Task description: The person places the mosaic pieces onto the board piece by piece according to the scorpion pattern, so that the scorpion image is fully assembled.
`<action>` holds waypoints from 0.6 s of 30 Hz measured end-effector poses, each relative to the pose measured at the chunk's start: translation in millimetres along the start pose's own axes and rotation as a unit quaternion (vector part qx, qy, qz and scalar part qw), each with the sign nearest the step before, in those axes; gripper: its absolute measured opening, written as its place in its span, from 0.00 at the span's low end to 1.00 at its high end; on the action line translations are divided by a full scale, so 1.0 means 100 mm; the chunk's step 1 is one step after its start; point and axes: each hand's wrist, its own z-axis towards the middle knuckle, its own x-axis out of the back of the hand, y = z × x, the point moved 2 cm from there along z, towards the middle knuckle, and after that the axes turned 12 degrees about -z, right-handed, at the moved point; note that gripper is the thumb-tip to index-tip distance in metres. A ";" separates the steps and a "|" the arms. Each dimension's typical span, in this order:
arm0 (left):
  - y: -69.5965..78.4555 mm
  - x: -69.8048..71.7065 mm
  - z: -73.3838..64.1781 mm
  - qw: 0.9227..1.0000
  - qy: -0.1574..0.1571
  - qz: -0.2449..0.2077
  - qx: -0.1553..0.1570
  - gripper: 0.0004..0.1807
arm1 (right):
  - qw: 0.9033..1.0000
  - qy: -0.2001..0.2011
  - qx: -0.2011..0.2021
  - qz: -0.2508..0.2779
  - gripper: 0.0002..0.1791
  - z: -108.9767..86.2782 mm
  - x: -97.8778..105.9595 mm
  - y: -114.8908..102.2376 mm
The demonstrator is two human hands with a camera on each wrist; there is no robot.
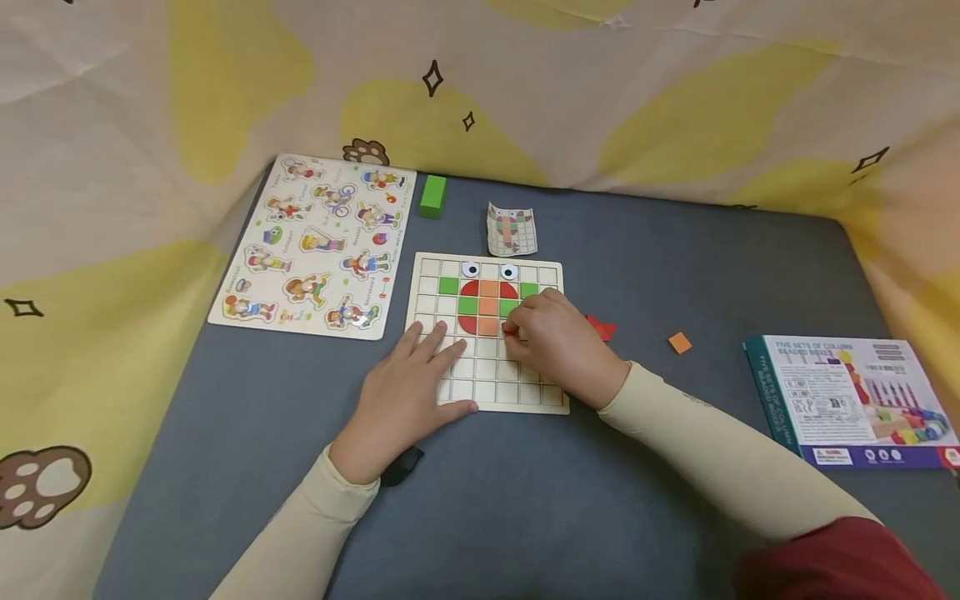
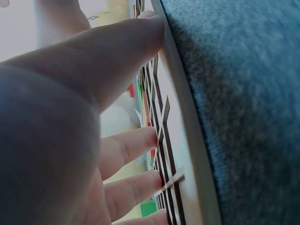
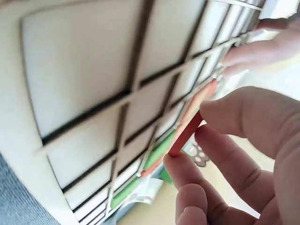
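Observation:
A wooden grid board [image 1: 483,392] lies on the grey table, with red, green and orange tiles and two googly eye tiles [image 1: 508,272] in its upper cells. My left hand [image 1: 401,387] rests on the board's lower left with fingers spread, thumb by the near edge. Over the board's right half, my right hand [image 1: 561,342] pinches a thin red tile [image 3: 185,134] between thumb and fingertips. In the right wrist view this tile is tilted, close over the grid near an orange tile [image 3: 199,101]. A small picture card [image 1: 512,231] with a similar pattern stands behind the board.
Red pieces [image 1: 602,327] lie just right of the board, partly behind my right hand. Farther right are an orange tile [image 1: 679,342] and a boxed bead set [image 1: 855,400]. A picture puzzle board [image 1: 322,242] and a green block [image 1: 432,197] sit at the back left.

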 end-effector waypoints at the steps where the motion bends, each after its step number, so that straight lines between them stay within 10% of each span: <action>1: 0.00 0.00 0.00 1.000 0.000 -0.001 0.000 0.48 | 1.000 -0.006 0.002 -0.005 0.05 0.02 -0.02 0.00; 18: -0.01 -0.02 0.01 1.000 0.003 0.001 -0.004 0.48 | 0.998 -0.045 -0.023 -0.028 0.07 0.07 -0.08 0.03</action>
